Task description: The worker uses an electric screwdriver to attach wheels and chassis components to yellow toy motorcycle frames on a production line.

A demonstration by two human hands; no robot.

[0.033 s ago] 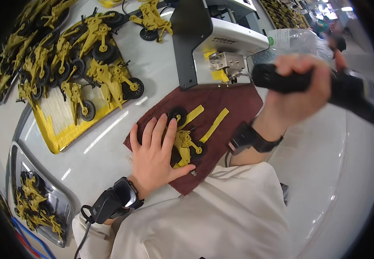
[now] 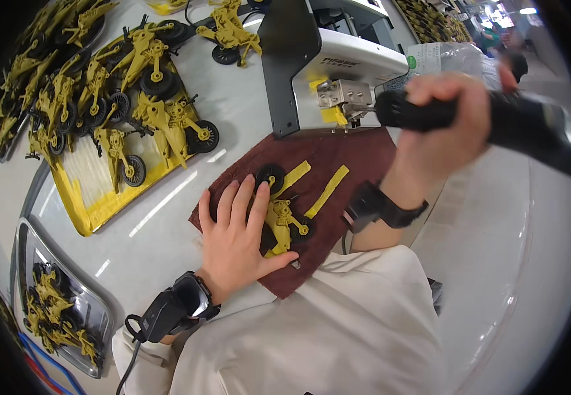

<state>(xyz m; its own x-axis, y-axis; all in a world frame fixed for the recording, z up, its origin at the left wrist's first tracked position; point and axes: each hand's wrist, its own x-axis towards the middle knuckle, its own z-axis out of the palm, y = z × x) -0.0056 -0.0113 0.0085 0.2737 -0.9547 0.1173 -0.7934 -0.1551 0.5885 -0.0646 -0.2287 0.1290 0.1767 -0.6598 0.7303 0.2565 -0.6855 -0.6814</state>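
Motorbikes [image 2: 281, 217] looked to be matt plastic and the cloth [image 2: 311, 181] dull and soft, while the table [image 2: 147, 247] gleamed smooth and glossy. The tray [image 2: 91, 299] shone like polished metal; the blurred tool [image 2: 525, 125] resembled smooth plastic with a sheen.

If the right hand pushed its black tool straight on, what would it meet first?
Probably the silver block on the machine; the black tool in the right hand points at it, though depth is unclear.
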